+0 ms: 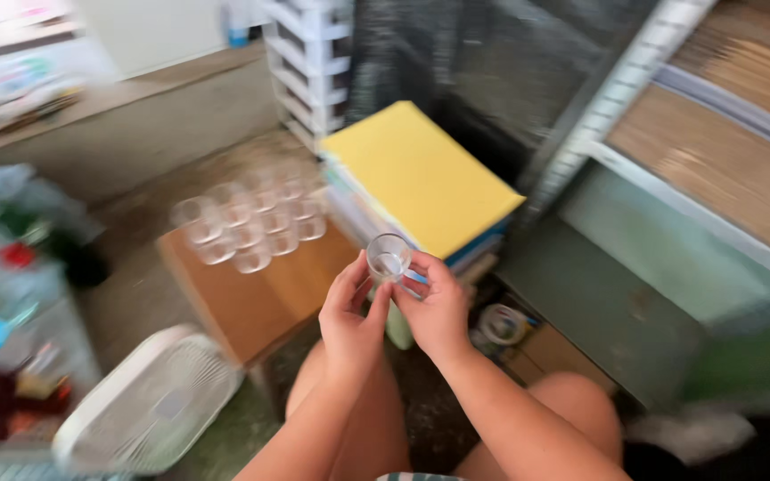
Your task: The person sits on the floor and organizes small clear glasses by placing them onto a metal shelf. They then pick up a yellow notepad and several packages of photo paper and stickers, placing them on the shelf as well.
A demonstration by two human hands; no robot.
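Standing upright between both hands, glass mouth-up.

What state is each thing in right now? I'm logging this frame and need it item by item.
Small clear cup: upright, looks empty, held up between both hands.
Left hand: closed on the cup's side.
Right hand: closed on the cup's other side.
Cluster of clear cups: standing in rows on the wooden stool, blurred.
Yellow-topped stack: lying flat, closed.
White fan: on the floor; running or not, cannot tell.
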